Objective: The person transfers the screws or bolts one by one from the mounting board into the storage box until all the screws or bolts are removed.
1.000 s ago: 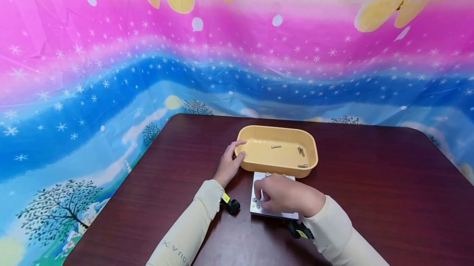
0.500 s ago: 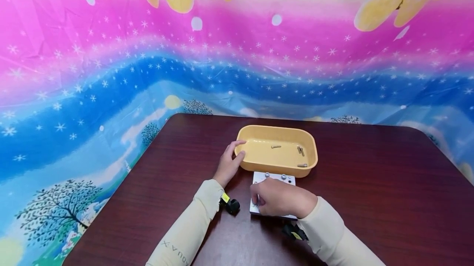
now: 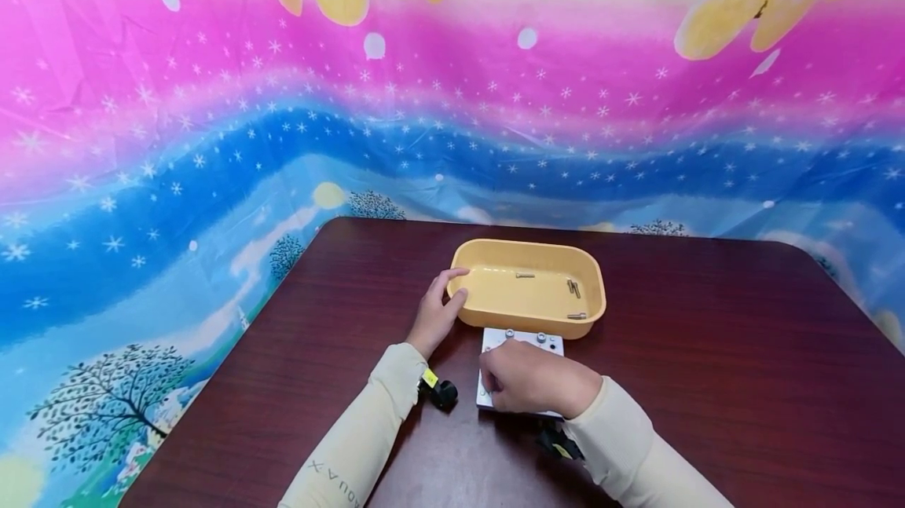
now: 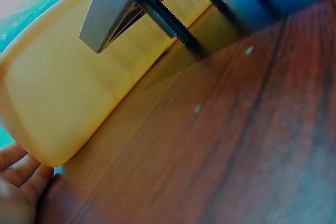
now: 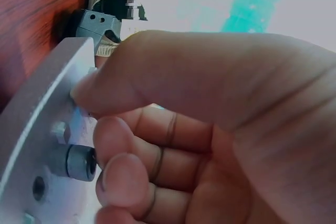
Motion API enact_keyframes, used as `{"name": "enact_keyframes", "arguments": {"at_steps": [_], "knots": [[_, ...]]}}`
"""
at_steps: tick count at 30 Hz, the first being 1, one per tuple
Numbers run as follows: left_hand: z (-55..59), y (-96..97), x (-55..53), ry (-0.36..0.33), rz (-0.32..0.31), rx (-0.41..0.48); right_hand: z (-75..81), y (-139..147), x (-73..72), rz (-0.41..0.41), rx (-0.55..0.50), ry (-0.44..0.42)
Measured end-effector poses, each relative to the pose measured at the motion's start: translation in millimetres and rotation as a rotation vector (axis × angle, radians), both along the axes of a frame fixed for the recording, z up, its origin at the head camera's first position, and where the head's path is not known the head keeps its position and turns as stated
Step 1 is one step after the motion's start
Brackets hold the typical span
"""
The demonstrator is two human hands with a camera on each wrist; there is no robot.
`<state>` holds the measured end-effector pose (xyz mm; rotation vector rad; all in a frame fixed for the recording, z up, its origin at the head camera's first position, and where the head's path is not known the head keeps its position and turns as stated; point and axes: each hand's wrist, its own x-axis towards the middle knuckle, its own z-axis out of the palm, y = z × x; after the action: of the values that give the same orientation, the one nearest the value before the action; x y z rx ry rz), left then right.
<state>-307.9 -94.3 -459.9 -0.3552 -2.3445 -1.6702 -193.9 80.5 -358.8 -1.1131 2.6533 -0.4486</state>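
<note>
My left hand (image 3: 436, 316) holds the left end of a yellow plastic tray (image 3: 526, 319), index finger and thumb at its rim. In the left wrist view its other fingers (image 4: 21, 171) lie against the outer wall. A silver metal plate (image 3: 523, 412) sits just in front of the tray. Over its left part my right hand (image 3: 540, 378) is curled, thumb and index finger together at a screw that they mostly hide. Beside the curled fingers, in the right wrist view, a socket head screw (image 5: 81, 162) stands out of the plate. Threaded screw shanks (image 4: 165, 19) stick out beneath the plate.
Several loose screws (image 3: 573, 289) lie in the tray, mostly toward its right end. Two socket head screws (image 3: 541, 338) stand along the plate's far edge. Everything rests on a dark wooden table (image 3: 707, 351), with a printed cloth (image 3: 636, 123) hanging behind it.
My right hand has shifted slightly left over the plate, uncovering screws at its far edge. One loose screw in the tray has moved a little. My left hand has stayed in place.
</note>
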Motion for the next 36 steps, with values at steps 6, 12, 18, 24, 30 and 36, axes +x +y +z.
{"name": "enact_keyframes", "arguments": {"at_steps": [6, 12, 18, 24, 30, 36], "knots": [[0.8, -0.1, 0.5, -0.03, -0.007, 0.012, -0.7, -0.4, -0.9, 0.012, 0.001, 0.005], [-0.8, -0.2, 0.1, -0.027, -0.008, 0.014, -0.8, 0.5, -1.2, 0.02, -0.017, -0.003], [-1.3, -0.4, -0.1, -0.022, -0.008, 0.011, -0.6, 1.8, -2.0, 0.022, -0.045, -0.027], [-0.8, -0.6, -0.1, -0.012, -0.012, 0.016, -0.2, 2.6, -3.6, 0.014, -0.05, -0.043], [-1.2, -1.1, 0.1, 0.0, -0.012, 0.01, 0.8, 3.7, -4.8, 0.014, -0.06, -0.078], [-0.6, -0.9, -0.3, -0.019, -0.007, -0.001, 4.1, 5.3, -4.1, 0.015, -0.07, -0.107]]}}
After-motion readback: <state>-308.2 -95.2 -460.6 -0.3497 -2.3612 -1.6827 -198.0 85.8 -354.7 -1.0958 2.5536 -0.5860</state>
